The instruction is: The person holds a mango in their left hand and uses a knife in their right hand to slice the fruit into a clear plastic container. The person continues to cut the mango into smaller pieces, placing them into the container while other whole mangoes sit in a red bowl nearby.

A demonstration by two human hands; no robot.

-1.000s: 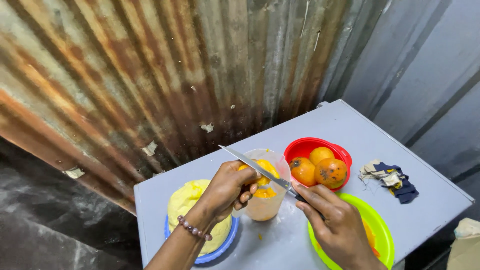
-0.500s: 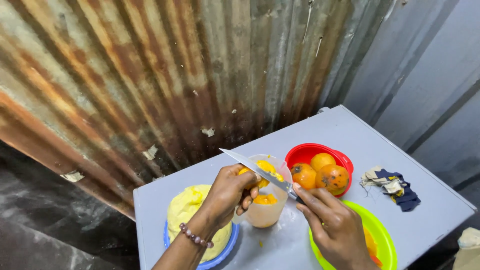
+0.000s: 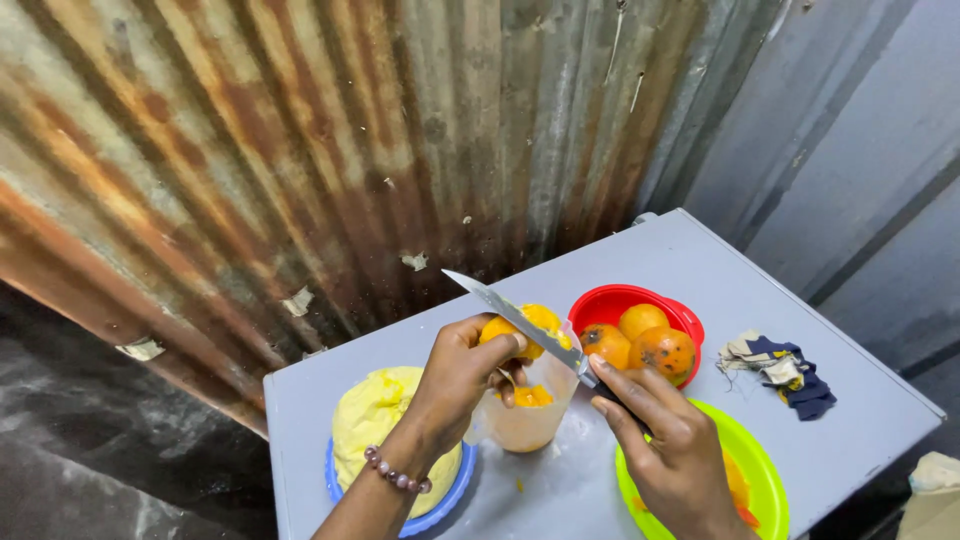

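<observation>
Fingers (image 3: 500,345) of the left hand (image 3: 455,385) are gripping an orange (image 3: 535,325) over the cup (image 3: 530,420); right hand (image 3: 665,450) is holding the knife (image 3: 510,312), blade lying across it.

Grey table (image 3: 700,260); red bowl (image 3: 605,303) of orange fruit (image 3: 662,351); lime green plate (image 3: 757,462); blue plate (image 3: 448,494), pale yellow peels (image 3: 375,420); rust-streaked corrugated wall (image 3: 350,150); navy-beige cloth (image 3: 785,365).

The grey table (image 3: 700,255) stands against a rusted corrugated metal wall (image 3: 300,150). Directly on it rest a blue plate (image 3: 440,500) at near left, a clear plastic cup (image 3: 525,420) at centre, a green plate (image 3: 765,470) at near right, a red bowl (image 3: 610,300) behind it, and a crumpled cloth (image 3: 785,370) at far right.
</observation>
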